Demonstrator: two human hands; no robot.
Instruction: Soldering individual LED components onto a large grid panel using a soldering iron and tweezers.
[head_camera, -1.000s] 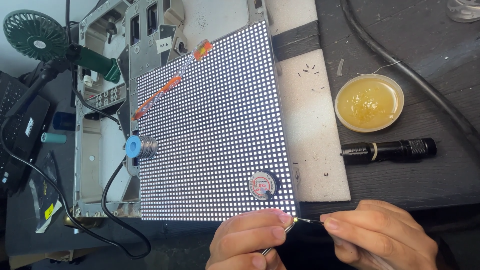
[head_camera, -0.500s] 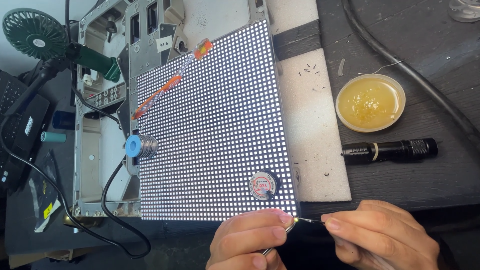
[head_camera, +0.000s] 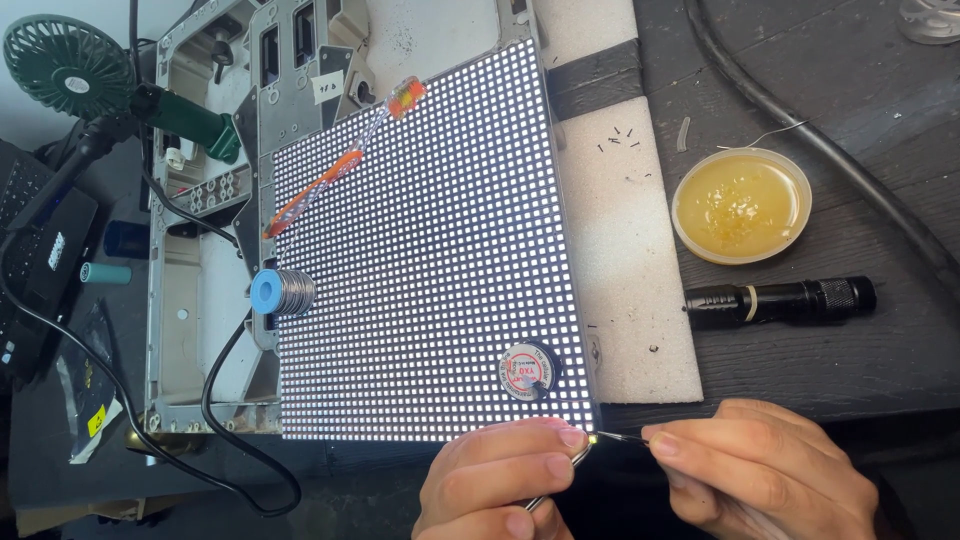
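The left hand (head_camera: 500, 480) pinches slim metal tweezers (head_camera: 560, 480) between thumb and curled fingers, the shiny tip reaching the lower right corner of the panel (head_camera: 420, 260). The right hand (head_camera: 770, 470) pinches a thin wire (head_camera: 622, 437) between thumb and forefinger, its free end pointing at that same corner, just beside the tweezers' tip. The panel is a flat rectangle, a dense grid of small glowing white dots, lying tilted on a grey metal frame (head_camera: 190, 300) with cut-outs. Near the corner, on the panel, lies a small round disc (head_camera: 527, 369) with a red-and-white face. At the left edge sits a spool (head_camera: 280, 293) of dull grey solder with a blue rim, and a screwdriver (head_camera: 340, 165) with a clear orange handle lies slantwise across the upper left. Right of the panel runs a strip of pale foam (head_camera: 630, 250), speckled with tiny dark bits. Beyond it, on the dark rough table (head_camera: 850, 120), stand a shallow round dish (head_camera: 741, 205) of yellow, waxy paste and a black ribbed torch (head_camera: 780, 300). A green fan (head_camera: 70, 60) sits far left.
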